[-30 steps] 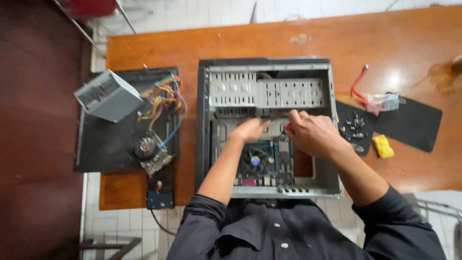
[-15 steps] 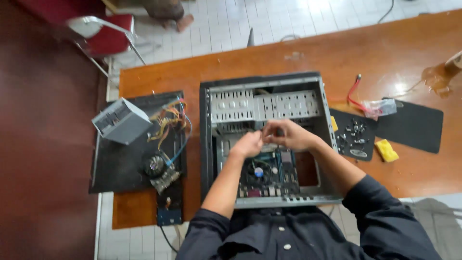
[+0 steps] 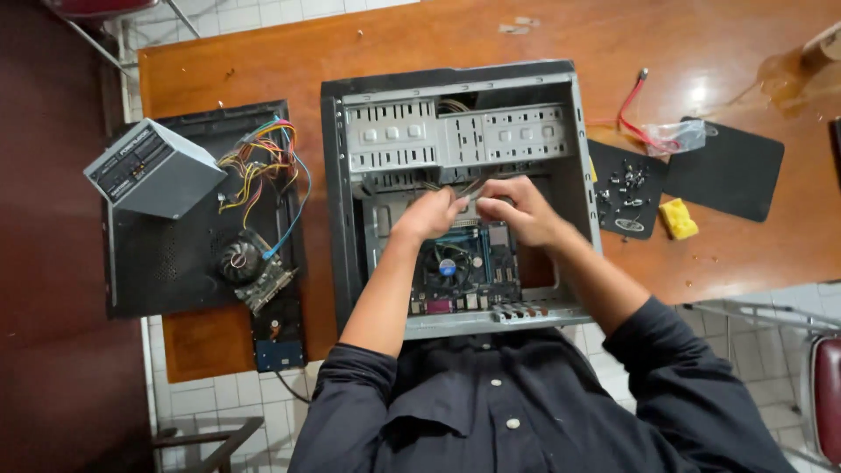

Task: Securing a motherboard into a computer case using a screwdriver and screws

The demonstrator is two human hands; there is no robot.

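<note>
At the far left of the frame a grey power supply point(image 3: 153, 168) sits tilted on the corner of a black panel point(image 3: 166, 271) lying flat on the brown table point(image 3: 263, 52). Its bundle of coloured wires point(image 3: 263, 171) spills rightward across the panel. Below the wires lies a round black fan point(image 3: 238, 261) with a small card beside it, and under that, at the table's edge, a drive point(image 3: 279, 337) with a blue board.

In the middle of the frame stands the open case point(image 3: 455, 188), lying on its side, with grey drive bays in its upper half and the board point(image 3: 464, 267) with its cooler fan in the lower half. Both hands meet just above the board, at the centre of the case. The left hand point(image 3: 431, 213) is curled, its fingers closed around thin cables point(image 3: 464, 186) that run up toward the bays. The right hand point(image 3: 517, 210) is just beside it, touching it, fingers bent and pressed together on the same spot; what exactly it pinches cannot be told.

To the right of the case a small black mat point(image 3: 626, 197) holds scattered screws. Next to it lies a yellow block point(image 3: 679, 219), partly on a larger black mat point(image 3: 727, 171). Above them, a red cable point(image 3: 632, 114) and a clear bag point(image 3: 674, 136) rest on the table.
</note>
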